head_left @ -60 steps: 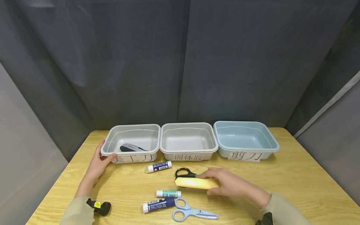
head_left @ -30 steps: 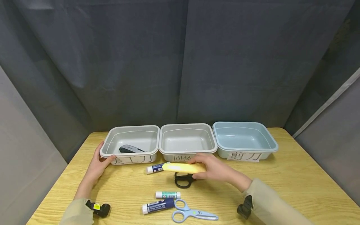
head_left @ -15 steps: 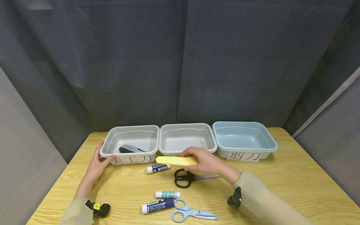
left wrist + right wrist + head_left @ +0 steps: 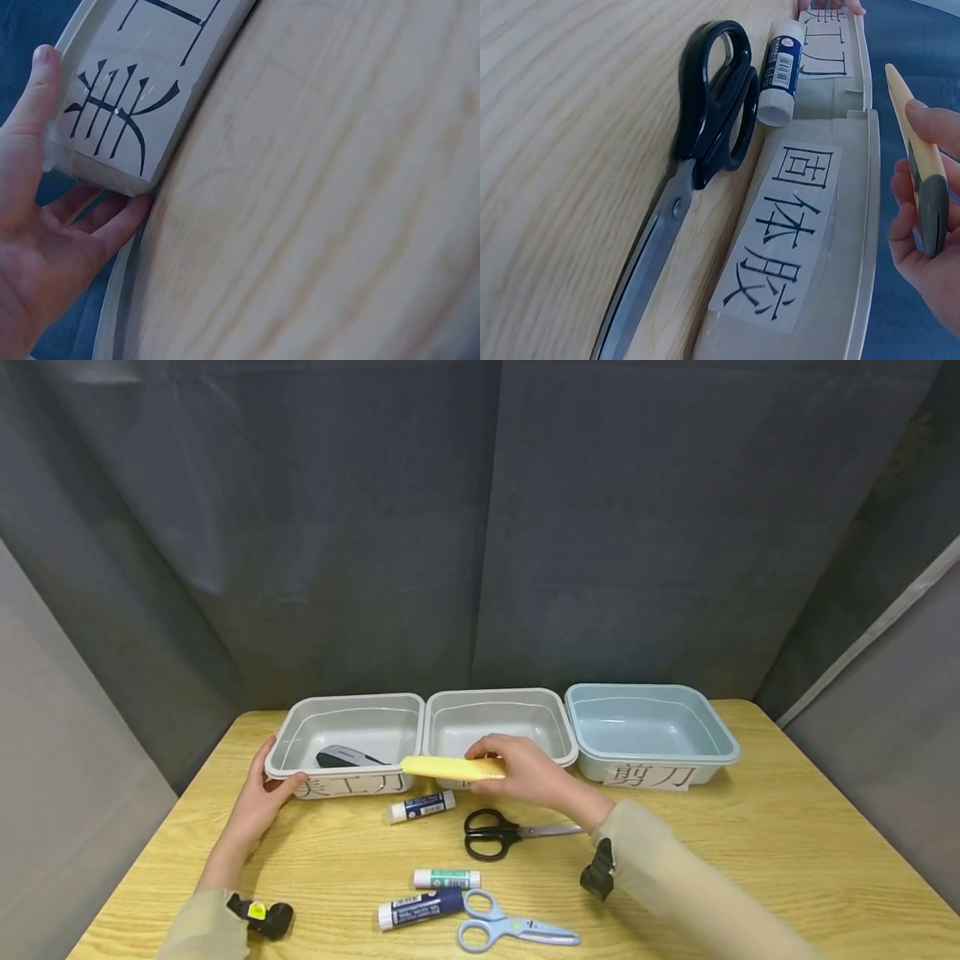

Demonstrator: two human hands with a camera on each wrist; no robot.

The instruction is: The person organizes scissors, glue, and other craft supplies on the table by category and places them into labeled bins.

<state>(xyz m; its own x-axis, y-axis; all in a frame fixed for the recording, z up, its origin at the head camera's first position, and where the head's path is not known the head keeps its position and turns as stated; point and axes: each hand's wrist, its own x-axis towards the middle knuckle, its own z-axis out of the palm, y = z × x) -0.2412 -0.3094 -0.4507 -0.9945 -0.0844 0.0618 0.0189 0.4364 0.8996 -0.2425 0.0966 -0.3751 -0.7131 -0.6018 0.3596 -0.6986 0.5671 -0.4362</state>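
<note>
My right hand (image 4: 521,770) holds a yellow utility knife (image 4: 450,767) level, above the front rim of the middle grey bin (image 4: 495,695). In the right wrist view the knife (image 4: 919,154) shows a grey end, pinched between thumb and fingers. With the thumb on one side and fingers on the other, my left hand (image 4: 258,797) grips the front left corner of the left grey bin (image 4: 352,700). A grey and black utility knife (image 4: 347,757) lies inside that bin. Its paper label (image 4: 124,97) fills the top of the left wrist view.
Black-handled scissors (image 4: 495,835) and a blue glue stick (image 4: 422,807) lie before the bins. Nearer are a green glue stick (image 4: 447,879), a larger blue glue stick (image 4: 422,908) and light blue scissors (image 4: 513,927). A blue bin (image 4: 648,767) stands at the right.
My right hand has carried the yellow utility knife up from beside the black scissors, leftward and away toward the bins. The left hand has stayed at the left bin's corner.
</note>
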